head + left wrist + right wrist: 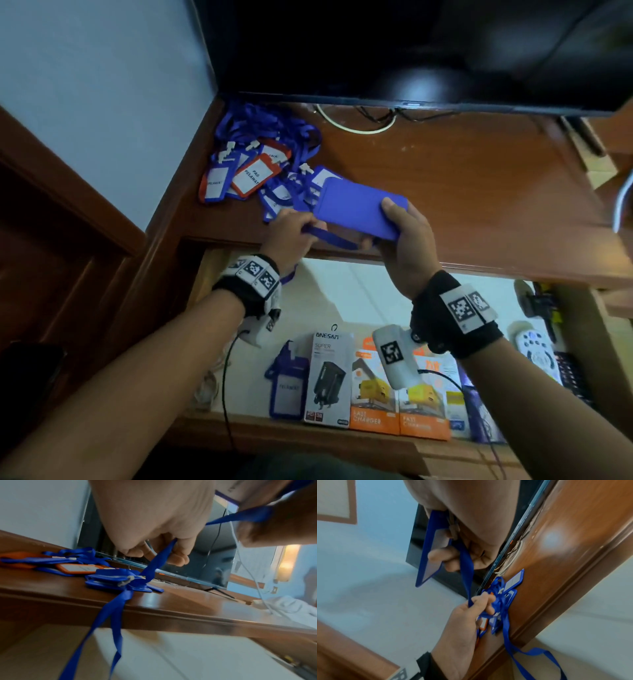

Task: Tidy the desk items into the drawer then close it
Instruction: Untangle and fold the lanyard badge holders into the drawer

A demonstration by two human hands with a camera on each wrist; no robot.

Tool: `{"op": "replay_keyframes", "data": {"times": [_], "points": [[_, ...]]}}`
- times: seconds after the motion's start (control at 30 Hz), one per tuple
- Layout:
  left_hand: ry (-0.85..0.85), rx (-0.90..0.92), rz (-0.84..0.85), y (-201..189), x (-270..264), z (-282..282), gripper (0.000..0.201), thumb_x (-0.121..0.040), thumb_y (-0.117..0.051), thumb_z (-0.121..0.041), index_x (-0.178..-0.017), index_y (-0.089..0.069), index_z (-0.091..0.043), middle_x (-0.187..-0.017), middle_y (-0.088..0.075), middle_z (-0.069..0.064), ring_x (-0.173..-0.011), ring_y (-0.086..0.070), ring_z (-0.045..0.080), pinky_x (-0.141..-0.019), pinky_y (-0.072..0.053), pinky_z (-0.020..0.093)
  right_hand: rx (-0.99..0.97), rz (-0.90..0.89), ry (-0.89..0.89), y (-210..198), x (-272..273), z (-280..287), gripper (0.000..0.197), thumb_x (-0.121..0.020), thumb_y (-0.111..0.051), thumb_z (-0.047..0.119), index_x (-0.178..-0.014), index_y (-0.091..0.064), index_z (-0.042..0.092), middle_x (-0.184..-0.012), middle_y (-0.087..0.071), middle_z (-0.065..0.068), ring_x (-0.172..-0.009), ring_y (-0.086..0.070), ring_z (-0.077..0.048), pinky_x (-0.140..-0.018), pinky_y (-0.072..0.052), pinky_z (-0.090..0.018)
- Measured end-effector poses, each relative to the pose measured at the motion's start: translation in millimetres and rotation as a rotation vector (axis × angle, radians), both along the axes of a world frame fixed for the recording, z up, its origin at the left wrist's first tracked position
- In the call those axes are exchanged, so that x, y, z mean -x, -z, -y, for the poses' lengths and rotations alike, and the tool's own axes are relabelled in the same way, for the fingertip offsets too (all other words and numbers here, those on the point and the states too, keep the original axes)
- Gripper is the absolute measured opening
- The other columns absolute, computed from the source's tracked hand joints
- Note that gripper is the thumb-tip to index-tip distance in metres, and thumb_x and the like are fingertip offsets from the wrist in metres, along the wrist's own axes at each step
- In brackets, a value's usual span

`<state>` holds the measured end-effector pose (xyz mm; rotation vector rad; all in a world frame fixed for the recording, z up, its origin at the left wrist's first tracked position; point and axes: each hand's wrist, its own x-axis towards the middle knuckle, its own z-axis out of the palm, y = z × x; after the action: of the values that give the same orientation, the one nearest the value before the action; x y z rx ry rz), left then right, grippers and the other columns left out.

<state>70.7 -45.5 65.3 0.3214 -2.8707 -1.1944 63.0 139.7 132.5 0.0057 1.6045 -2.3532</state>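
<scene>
Above the near edge of the desk [445,178], the right hand [404,240] grips a blue badge holder [359,209], lifted off the wood. Its lanyard [337,240] runs left to the left hand [291,233], which pinches the strap. Far left lies a heap of badges [260,168]; below, the drawer [342,294] stands open.

I count two hands, one blue badge holder [359,209] held up, two orange-framed badges [252,176] in the far-left pile, three charger boxes [375,394] and one badge holder [287,387] in the near drawer.
</scene>
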Motion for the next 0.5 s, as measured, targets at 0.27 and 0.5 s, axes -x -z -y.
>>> {"op": "replay_keyframes", "data": {"times": [0.27, 0.5], "points": [[-0.226, 0.082, -0.144, -38, 39, 48, 0.04, -0.079, -0.045, 0.005, -0.101, -0.07, -0.016, -0.11, -0.067, 0.012, -0.106, -0.059, 0.028, -0.094, -0.047, 0.035, -0.18, 0.05, 0.294, 9, 12, -57, 0.016, -0.096, -0.049, 0.012, -0.081, -0.054, 0.014, -0.046, -0.048, 0.01, -0.034, -0.039, -0.009, -0.039, -0.03, -0.019], [0.059, -0.269, 0.065, -49, -5, 3, 0.026, -0.081, -0.066, 0.002, -0.096, -0.066, -0.019, -0.1, -0.063, 0.001, -0.093, -0.059, 0.014, -0.086, -0.048, 0.026, -0.507, 0.179, 0.346, 37, -7, -97, 0.024, -0.091, -0.056, 0.01, -0.068, -0.054, 0.011, -0.059, -0.042, -0.006, -0.041, -0.032, -0.016, -0.043, -0.028, -0.025]]}}
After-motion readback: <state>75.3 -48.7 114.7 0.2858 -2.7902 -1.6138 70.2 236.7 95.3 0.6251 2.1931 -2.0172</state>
